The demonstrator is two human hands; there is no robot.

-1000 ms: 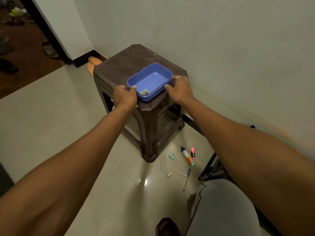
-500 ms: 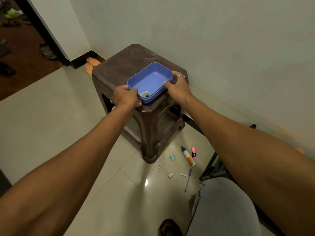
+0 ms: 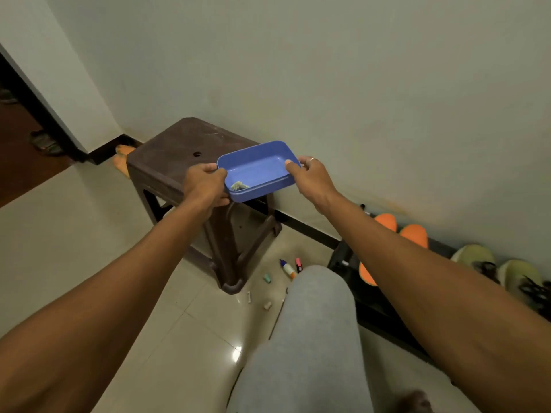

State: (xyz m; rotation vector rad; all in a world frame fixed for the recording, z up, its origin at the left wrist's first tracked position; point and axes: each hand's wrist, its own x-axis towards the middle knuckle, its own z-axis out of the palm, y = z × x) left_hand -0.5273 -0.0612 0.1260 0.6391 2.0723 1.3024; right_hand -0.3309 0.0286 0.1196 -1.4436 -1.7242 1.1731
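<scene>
**A:** What's nearest?

**B:** A knee in grey cloth trousers (image 3: 313,338). Just past it, loose on the pale glossy floor tiles (image 3: 89,234), lie a white glue bottle with an orange base (image 3: 288,268), a pink highlighter pen (image 3: 298,264) and a small teal cap (image 3: 267,278).

**A:** And the hands?

**B:** Further out, the left hand (image 3: 205,186) grasps one short end of a shallow blue rectangular plastic tray (image 3: 259,169), fingers curled round its rim. The right hand (image 3: 311,177), a ring on one finger, clasps the opposite end.

**A:** Where is the tray, exactly?

**B:** Between the two hands, at the near right corner of the dark brown plastic stool (image 3: 176,150). It looks lifted off the top and partly overhangs the edge. A crumpled greenish scrap (image 3: 238,186) sits in its near left corner. The plain pale wall (image 3: 357,84) stands behind.

**A:** How should it be carried?

**B:** Level, I'd say, with both ends moving at the same pace. The scrap sits close to the low rim, so a dip at the near side could tip it out. I'd watch the feet too, because the pens below are easy to tread on.
</scene>
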